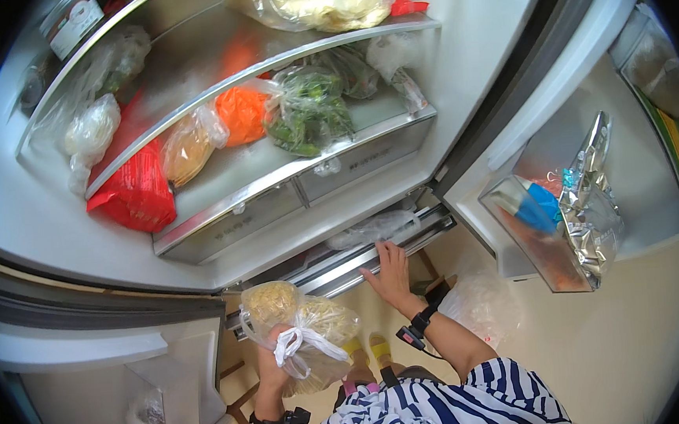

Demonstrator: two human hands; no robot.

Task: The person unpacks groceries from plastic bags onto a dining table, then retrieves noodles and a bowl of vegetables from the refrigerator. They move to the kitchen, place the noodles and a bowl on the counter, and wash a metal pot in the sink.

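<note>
My left hand point(272, 358) holds clear plastic bags of pale yellow noodle-like food point(326, 319), with a white knotted tie on top; part of the fingers is hidden behind the bags. My right hand point(392, 273) rests with spread fingers on the metal front edge of a partly pulled-out lower drawer point(343, 271) of the refrigerator, holding nothing. Inside that drawer lies a clear plastic bag point(376, 227). Above it, the refrigerator compartment stands open, with a red package point(137, 193), an orange bag point(242, 115) and a clear bag of green vegetables point(309, 111) on the lower shelf.
Both refrigerator doors are open: the right door's bin point(536, 239) holds a silver foil pouch point(591, 218) and a blue packet point(537, 207); the left door holds a wrapped item point(149, 423). A translucent plastic bag point(482, 308) lies beyond my right forearm. Two closed inner drawers point(365, 157) sit beneath the shelf.
</note>
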